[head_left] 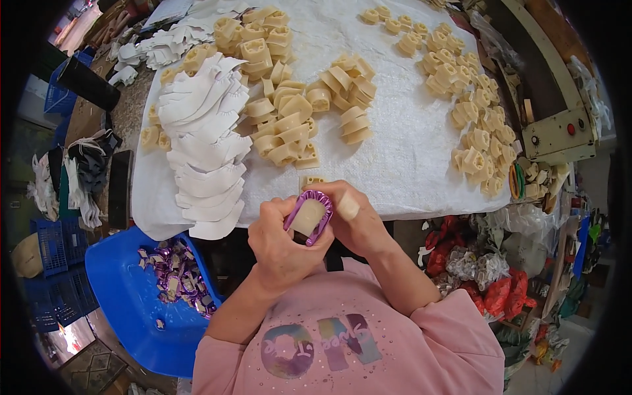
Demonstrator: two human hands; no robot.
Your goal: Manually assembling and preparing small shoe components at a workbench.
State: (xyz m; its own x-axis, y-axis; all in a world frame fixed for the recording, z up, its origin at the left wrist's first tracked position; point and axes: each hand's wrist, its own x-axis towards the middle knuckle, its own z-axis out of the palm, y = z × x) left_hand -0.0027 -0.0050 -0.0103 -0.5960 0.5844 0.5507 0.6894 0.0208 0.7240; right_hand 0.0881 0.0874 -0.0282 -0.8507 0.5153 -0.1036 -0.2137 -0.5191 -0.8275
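At centre, the left hand and right hand grip a U-shaped beige piece edged in shiny purple. I see a blue plastic tub of purple-and-beige pieces at eight o'clock, white curved sheets at ten, glossy cream moulded blocks toward twelve.

The purple-edged piece has a very shiny, crinkly rim, like foil, around a dull, pale middle. The cream pieces look like hard plastic, smooth and glossy. The white strips look smooth and matt, thin and bendy; paper or fake leather, it is hard to tell. The white sheet looks like woven plastic, a bit wrinkly. The blue tub is smooth, shiny plastic. The pink shirt is soft, dull cloth. The red bags are thin, shiny, crumply plastic.
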